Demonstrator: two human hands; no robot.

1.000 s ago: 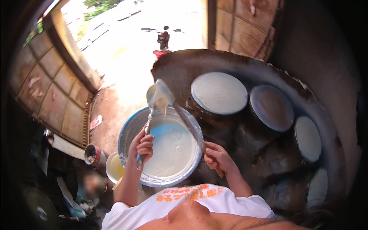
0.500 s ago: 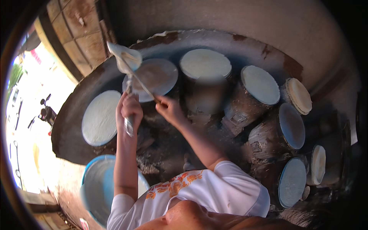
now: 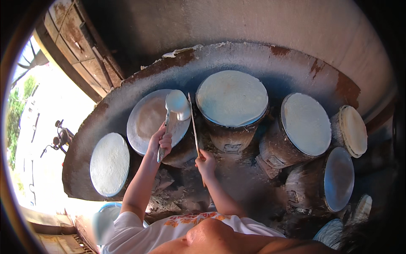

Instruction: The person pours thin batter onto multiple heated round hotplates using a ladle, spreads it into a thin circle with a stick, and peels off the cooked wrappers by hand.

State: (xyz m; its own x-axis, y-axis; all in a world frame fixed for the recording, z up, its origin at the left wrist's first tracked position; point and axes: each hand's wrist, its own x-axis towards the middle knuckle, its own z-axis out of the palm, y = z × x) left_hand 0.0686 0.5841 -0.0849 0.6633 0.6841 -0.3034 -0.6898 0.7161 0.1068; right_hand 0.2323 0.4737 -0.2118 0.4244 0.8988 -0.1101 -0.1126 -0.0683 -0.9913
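1. White batter (image 3: 176, 100) was held up in a ladle (image 3: 167, 118), poised over the right part of a bare round griddle (image 3: 143, 122); a pale tongue was seen at its lip, though whether the plate had been reached could not be told.
2. Firmly wrapped, that handle, by the closed fingers of the left hand (image 3: 162, 142)!
3. Just to the right, a long flat spreader (image 3: 195, 131) was gripped by the right hand (image 3: 206, 162), its tip pointed away from the body, seen almost edge-on, apart from the ladle.
4. Pouring, it was judged, was the step being set up: one white-coated griddle (image 3: 110, 165) was seen to the left, another coated plate (image 3: 232, 98) to the right.
5. Next, seemingly, the ladle needed to be tipped, and the spreader laid flat so the batter could be swept towards the rim.
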